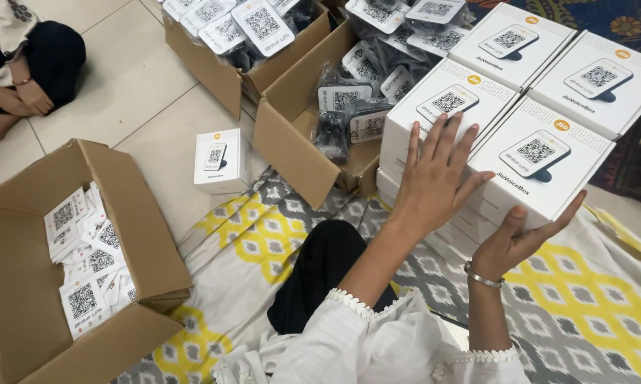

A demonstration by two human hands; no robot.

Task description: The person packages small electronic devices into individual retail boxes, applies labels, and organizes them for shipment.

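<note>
Head view: a person sits on a patterned mat [264,242].
Left hand [434,178]: fingers spread, palm flat against the side of a white box [541,167].
Right hand [523,238]: open, cupping that box's lower corner.
White box: top of a stack [434,135] at the mat's far right edge.
Floor: 1 small white box [221,162] beyond the mat's far edge.

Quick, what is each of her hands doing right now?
Left hand: open, fingers spread, flat against the front of the stacked white boxes.
Right hand: open, cupped under the corner of the nearest white box, supporting it, not gripping.
</note>
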